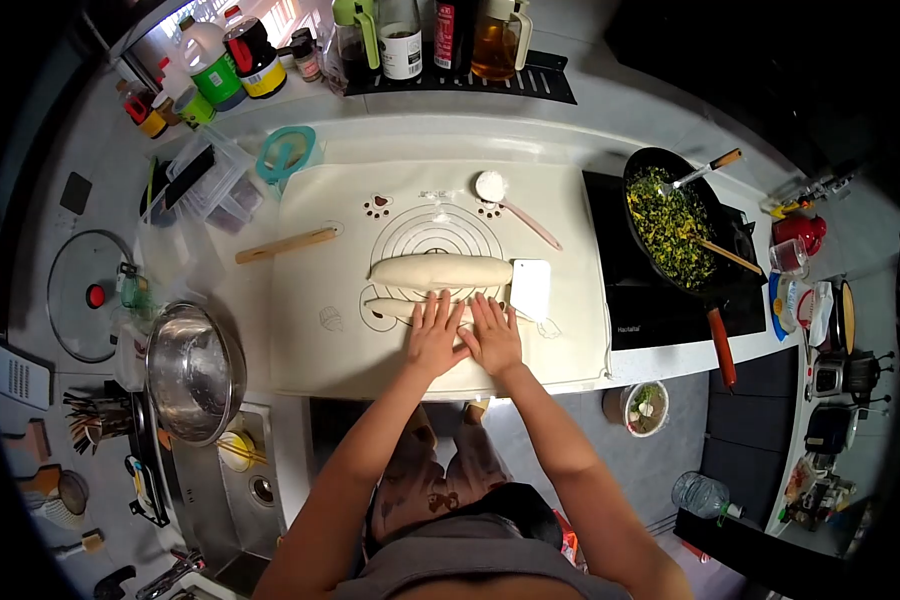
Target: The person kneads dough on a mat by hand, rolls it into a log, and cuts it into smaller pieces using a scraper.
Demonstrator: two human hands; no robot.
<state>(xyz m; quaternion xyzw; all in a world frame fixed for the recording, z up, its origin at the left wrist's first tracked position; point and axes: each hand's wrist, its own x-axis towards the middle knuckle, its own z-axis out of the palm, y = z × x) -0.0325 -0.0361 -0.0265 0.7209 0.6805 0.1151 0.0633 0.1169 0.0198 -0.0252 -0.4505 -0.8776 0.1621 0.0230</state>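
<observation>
My left hand (434,338) and my right hand (494,338) lie side by side, palms down, with fingers stretched out over a thin dough rope (385,306). The hands cover much of the rope's middle. Just beyond the fingertips sits a thick log of dough (440,271), smooth and pale. A white dough scraper (531,290) lies at the right end of the log, close to my right hand. Everything rests on a cream kneading mat (335,350) printed with circles.
A wooden rolling pin (287,246) lies left, a scoop of flour (492,186) behind. The wok (675,220) of chopped greens and yellow bits stands on the black hob (650,320) at right. A steel bowl (196,375) sits at left, by the sink (220,515).
</observation>
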